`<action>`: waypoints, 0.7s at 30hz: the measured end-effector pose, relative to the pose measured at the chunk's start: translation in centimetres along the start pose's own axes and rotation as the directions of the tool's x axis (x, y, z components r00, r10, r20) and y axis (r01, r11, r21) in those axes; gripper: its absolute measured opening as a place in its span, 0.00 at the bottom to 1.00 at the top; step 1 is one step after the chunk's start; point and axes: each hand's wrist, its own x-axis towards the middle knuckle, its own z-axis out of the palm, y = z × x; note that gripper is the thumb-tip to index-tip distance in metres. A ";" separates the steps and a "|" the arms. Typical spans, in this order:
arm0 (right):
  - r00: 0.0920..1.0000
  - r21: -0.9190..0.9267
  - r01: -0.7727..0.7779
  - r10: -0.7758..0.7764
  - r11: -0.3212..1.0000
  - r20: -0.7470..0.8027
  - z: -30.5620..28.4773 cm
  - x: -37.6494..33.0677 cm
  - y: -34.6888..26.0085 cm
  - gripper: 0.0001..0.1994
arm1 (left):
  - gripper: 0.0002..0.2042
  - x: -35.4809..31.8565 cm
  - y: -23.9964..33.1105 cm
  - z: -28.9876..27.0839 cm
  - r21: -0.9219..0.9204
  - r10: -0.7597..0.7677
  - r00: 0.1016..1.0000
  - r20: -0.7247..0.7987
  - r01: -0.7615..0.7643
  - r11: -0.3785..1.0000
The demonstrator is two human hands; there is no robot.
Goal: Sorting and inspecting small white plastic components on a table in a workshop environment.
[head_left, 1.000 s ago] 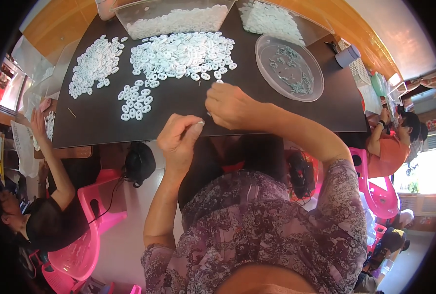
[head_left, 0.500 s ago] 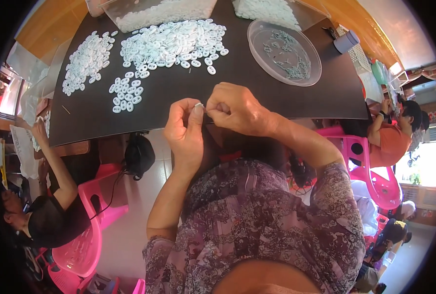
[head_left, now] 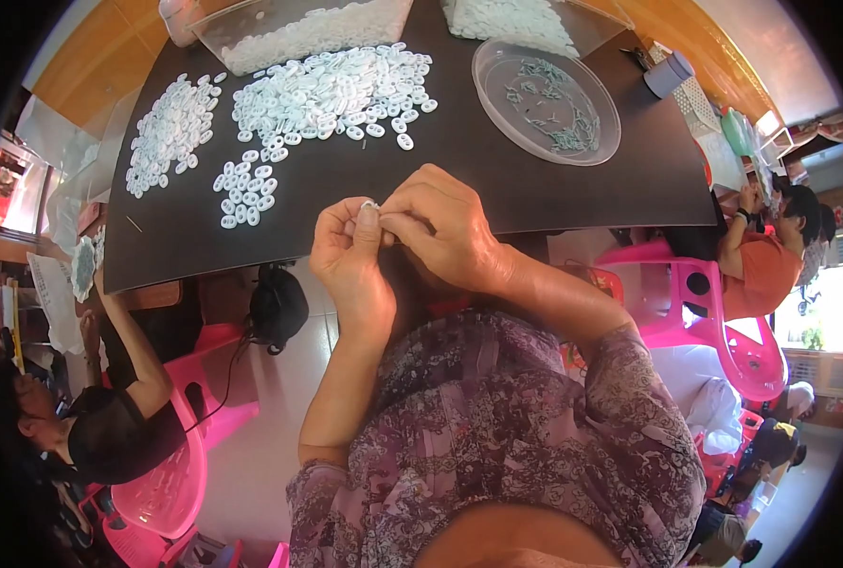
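At the table's near edge, my left hand pinches a small white oval piece between thumb and forefinger. My right hand meets it from the right, fingertips pressed together against or just beside the piece. Whatever those right fingertips hold is too small to make out. Beyond my hands lies a small group of white oval pieces with two holes. A large heap of the same pieces spreads behind it, with another heap at the far left.
A round clear tray with small grey-green bits stands on the dark table. Clear bins of white pieces line the back, near a grey cup. People sit on pink chairs to the left and right.
My right hand has come in closer to the piece in my left hand, its fingers now more extended. The view has shifted slightly. The person at left has moved an arm.
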 end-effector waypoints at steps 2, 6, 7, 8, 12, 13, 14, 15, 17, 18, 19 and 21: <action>0.977 0.118 -0.212 0.206 0.970 0.059 -0.5 -0.1 -0.5 0.03 | 0.04 0.1 0.3 -0.1 -0.037 -0.040 0.999 0.002 0.041 0.999; 0.876 0.298 -0.474 0.478 0.829 0.064 -1.0 -0.3 -0.8 0.01 | 0.04 0.1 1.2 0.1 0.016 -0.126 0.992 -0.003 0.126 0.992; 0.876 0.298 -0.474 0.478 0.829 0.065 -1.0 -0.3 -0.9 0.01 | 0.04 0.1 1.2 0.1 0.029 -0.131 0.991 0.001 0.131 0.991; 0.872 0.298 -0.480 0.485 0.825 0.063 -0.9 -0.3 -1.0 0.01 | 0.04 0.0 1.3 0.1 0.028 -0.132 0.991 0.000 0.132 0.991; 0.853 0.406 -0.501 0.515 0.764 0.083 -0.3 -0.6 -0.8 0.01 | 0.04 -0.3 1.4 0.2 0.044 -0.132 0.991 0.028 0.131 0.990; 0.853 0.406 -0.502 0.514 0.764 0.087 -0.3 -0.5 -0.9 0.01 | 0.04 -0.4 1.5 0.3 0.047 -0.137 0.990 0.045 0.135 0.990; 0.851 0.407 -0.506 0.516 0.761 0.094 -0.3 -0.4 -1.2 0.02 | 0.04 -0.4 1.4 0.3 0.046 -0.137 0.990 0.041 0.135 0.990; 0.849 0.407 -0.510 0.518 0.757 0.101 -0.3 -0.4 -1.3 0.02 | 0.04 -0.5 1.4 0.2 0.047 -0.121 0.991 0.048 0.119 0.992; 0.851 0.410 -0.508 0.515 0.758 0.101 -0.2 -0.4 -1.4 0.02 | 0.03 -0.5 1.3 0.2 0.047 -0.105 0.993 0.052 0.103 0.994; 0.853 0.413 -0.504 0.513 0.759 0.098 -0.2 -0.5 -1.4 0.02 | 0.03 -0.5 1.3 0.2 0.056 -0.094 0.994 0.056 0.091 0.994; 0.853 0.412 -0.504 0.512 0.759 0.100 -0.2 -0.5 -1.4 0.02 | 0.03 -0.5 1.3 0.2 0.065 -0.082 0.995 0.060 0.078 0.995; 0.851 0.416 -0.506 0.516 0.756 0.097 -0.2 -0.5 -1.5 0.03 | 0.03 -0.6 1.4 0.3 0.067 -0.084 0.995 0.055 0.080 0.995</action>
